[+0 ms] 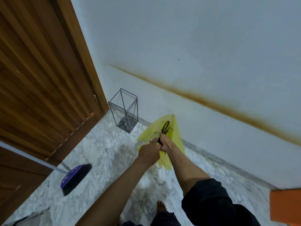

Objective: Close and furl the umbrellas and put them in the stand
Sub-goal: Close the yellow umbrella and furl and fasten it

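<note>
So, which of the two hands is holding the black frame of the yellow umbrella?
The right hand grips the black ribs of the yellow umbrella. The left hand only gathers the yellow fabric on the side toward the wire stand.

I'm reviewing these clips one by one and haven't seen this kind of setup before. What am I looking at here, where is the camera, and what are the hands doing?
There is no machine here: a person wears one wide-angle camera on the head, looking forward and down, so the two bare arms reach in from the bottom. The left hand and right hand meet on a yellow umbrella, partly collapsed, with dark ribs showing; the exact grip is blurred. Beyond it, an empty black wire stand sits on the marble floor by the white wall, next to a wooden door. A purple broom rests at the left.
</note>
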### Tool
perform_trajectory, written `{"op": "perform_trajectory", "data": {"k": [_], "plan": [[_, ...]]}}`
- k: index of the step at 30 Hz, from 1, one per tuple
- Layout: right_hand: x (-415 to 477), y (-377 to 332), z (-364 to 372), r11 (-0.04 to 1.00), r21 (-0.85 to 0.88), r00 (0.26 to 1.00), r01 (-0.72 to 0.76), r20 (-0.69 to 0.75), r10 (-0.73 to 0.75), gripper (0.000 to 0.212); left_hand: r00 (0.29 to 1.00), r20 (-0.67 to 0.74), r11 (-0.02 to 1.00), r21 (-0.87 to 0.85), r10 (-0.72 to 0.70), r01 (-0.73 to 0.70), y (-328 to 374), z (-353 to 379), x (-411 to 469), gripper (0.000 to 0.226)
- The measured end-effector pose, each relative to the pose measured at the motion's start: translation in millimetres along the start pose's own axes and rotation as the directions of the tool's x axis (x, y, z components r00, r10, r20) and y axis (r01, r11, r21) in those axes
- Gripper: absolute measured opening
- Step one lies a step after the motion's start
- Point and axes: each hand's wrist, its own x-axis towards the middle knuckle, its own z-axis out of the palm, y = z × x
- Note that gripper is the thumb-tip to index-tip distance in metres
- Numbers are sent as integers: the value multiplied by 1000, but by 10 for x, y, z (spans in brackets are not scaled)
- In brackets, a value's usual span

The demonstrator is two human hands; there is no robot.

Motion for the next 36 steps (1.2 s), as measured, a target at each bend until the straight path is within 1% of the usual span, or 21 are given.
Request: {"op": "perform_trajectory", "data": {"k": [2,5,7,9,11,12,13,14,15,16,18,20,23,25,27,28,29,31,32,34,36], "plan": [[-42,53,13,999,-49,1000,-23,12,24,33,995,94,970,-240,-18,40,-125,-11,-34,45],[-191,104,88,994,-110,1000,-6,-21,4,37,983,175,834,-533,-53,140,-362,-155,-43,28],[-318,88,97,981,-189,998,40,-36,-48,38,984,157,790,-591,-86,163,-563,-252,-19,33],[-425,74,65,948,-313,992,58,-86,-89,40,993,78,849,-514,-91,118,-783,-346,-5,38],[-517,9,3,889,-453,982,63,-132,-137,44,996,-27,917,-394,-83,65,-909,-515,-12,32],[-549,-20,-36,821,-565,970,84,-141,-197,47,993,-90,940,-339,-77,42,-939,-642,-38,26],[-587,-48,-77,713,-692,949,114,-137,-283,51,985,-162,963,-268,-62,16,-996,-757,-34,21],[-610,-81,-147,576,-803,915,151,-107,-388,52,975,-218,981,-195,-42,-1,-1036,-853,-2,18],[-674,-119,-187,479,-853,866,205,-70,-495,48,965,-261,993,-117,-2,-29,-1092,-955,39,25],[-725,-159,-238,415,-872,817,261,-29,-575,41,961,-273,998,-49,33,-48,-1127,-1059,91,39],[-885,-263,-324,285,-914,738,288,23,-674,36,957,-271,993,86,107,-87,-1173,-1248,221,68],[-1053,-416,-372,117,-960,706,256,103,-700,40,955,-236,958,264,180,-115,-1179,-1432,351,97],[-1406,-704,-435,-129,-972,609,196,224,-761,45,911,-259,833,535,321,-141,-1074,-1748,511,135],[-1585,-893,-482,-264,-953,538,150,303,-787,47,881,-271,745,655,388,-127,-956,-1920,589,150],[-1691,-1048,-478,-368,-922,496,121,378,-782,46,869,-231,686,711,437,-156,-850,-2039,660,155],[-1742,-1132,-502,-393,-910,459,129,406,-790,48,862,-212,667,723,461,-178,-778,-2079,708,153],[-1772,-1203,-520,-399,-905,443,149,422,-791,55,853,-212,664,723,477,-192,-724,-2089,728,149],[-1828,-1317,-587,-370,-914,422,165,405,-811,64,837,-233,700,678,496,-226,-598,-2133,737,127],[-1830,-1353,-630,-377,-913,384,155,408,-829,59,832,-250,726,645,496,-239,-558,-2150,738,109],[-1854,-1384,-694,-411,-895,323,173,446,-835,41,816,-286,764,590,502,-263,-483,-2179,733,72],[-1873,-1396,-736,-404,-893,246,197,444,-862,34,819,-276,778,557,503,-290,-410,-2200,735,51]]}}
